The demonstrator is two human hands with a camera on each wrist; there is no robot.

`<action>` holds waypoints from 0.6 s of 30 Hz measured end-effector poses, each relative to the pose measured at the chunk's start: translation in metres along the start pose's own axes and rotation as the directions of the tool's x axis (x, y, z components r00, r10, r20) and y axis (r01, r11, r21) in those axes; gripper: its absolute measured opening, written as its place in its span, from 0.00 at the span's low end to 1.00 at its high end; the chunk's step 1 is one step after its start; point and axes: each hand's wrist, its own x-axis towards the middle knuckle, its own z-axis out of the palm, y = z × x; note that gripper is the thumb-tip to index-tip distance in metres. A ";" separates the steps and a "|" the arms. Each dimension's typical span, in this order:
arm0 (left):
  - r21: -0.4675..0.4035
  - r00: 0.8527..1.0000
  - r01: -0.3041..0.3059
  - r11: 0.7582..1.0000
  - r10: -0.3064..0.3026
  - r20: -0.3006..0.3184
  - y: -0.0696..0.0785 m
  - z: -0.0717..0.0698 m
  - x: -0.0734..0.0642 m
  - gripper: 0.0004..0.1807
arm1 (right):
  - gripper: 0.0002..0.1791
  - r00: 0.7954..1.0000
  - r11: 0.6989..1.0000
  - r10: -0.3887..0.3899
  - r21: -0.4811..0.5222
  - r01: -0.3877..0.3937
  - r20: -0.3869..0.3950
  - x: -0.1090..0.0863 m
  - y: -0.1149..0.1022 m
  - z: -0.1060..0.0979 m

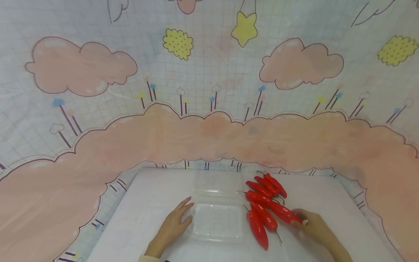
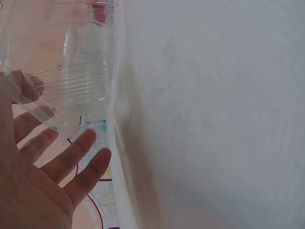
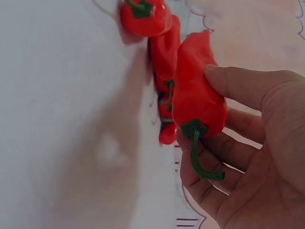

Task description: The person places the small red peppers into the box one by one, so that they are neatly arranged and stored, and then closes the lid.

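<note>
A red pepper [image 1: 284,212] with a curved green stem is in my right hand [image 1: 312,226]. In the right wrist view, the thumb lies along one side of this pepper [image 3: 198,88] and the fingers support it from the other. My left hand [image 1: 174,222] is at the left edge of a clear plastic clamshell box [image 1: 217,238], its lid folded back behind the base. From the left wrist, the fingers [image 2: 71,157] look spread and loosely bent beside the plastic, part of the hand showing through it. I see no peppers inside the box.
Several more red peppers [image 1: 257,229] lie in a loose row right of the box, on a white table [image 1: 137,203]. A cloth printed with clouds and stars [image 1: 209,134] rises behind the table and hangs around its sides.
</note>
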 end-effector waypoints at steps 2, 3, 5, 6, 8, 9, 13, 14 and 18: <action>0.001 1.000 -0.008 1.000 0.008 0.000 0.000 0.000 0.000 0.24 | 0.45 1.000 1.000 -0.011 -0.005 0.011 -0.007 0.000 -0.002 -0.001; 0.005 1.000 -0.011 1.000 0.011 -0.001 0.000 0.001 0.000 0.24 | 0.45 1.000 1.000 -0.017 -0.010 0.016 -0.011 0.000 -0.003 -0.001; 0.004 1.000 -0.016 1.000 0.016 -0.003 0.000 0.001 0.000 0.24 | 0.44 0.999 0.999 -0.033 -0.024 0.032 -0.024 0.001 -0.005 -0.003; 0.007 1.000 -0.018 1.000 0.018 -0.004 0.000 0.001 0.001 0.24 | 0.43 0.999 0.999 -0.039 -0.029 0.038 -0.030 0.001 -0.007 -0.004; 0.012 1.000 -0.020 1.000 0.020 -0.004 -0.001 0.002 0.002 0.24 | 0.43 0.998 0.998 -0.052 -0.040 0.051 -0.038 0.000 -0.010 -0.006; 0.015 1.000 -0.019 1.000 0.019 -0.004 -0.001 0.002 0.002 0.24 | 0.42 0.998 0.998 -0.056 -0.045 0.054 -0.042 0.000 -0.011 -0.006; 0.014 1.000 -0.012 1.000 0.012 -0.003 -0.002 0.003 0.002 0.24 | 0.41 0.997 0.997 -0.068 -0.041 0.067 -0.044 -0.001 -0.016 -0.007; 0.012 1.000 -0.007 1.000 0.007 -0.002 -0.002 0.002 0.001 0.24 | 0.41 0.997 0.997 -0.065 -0.036 0.064 -0.043 -0.001 -0.017 -0.007; 0.010 1.000 0.001 1.000 -0.001 0.000 -0.002 0.002 -0.001 0.24 | 0.40 0.996 0.997 -0.076 -0.033 0.074 -0.045 0.000 -0.021 -0.006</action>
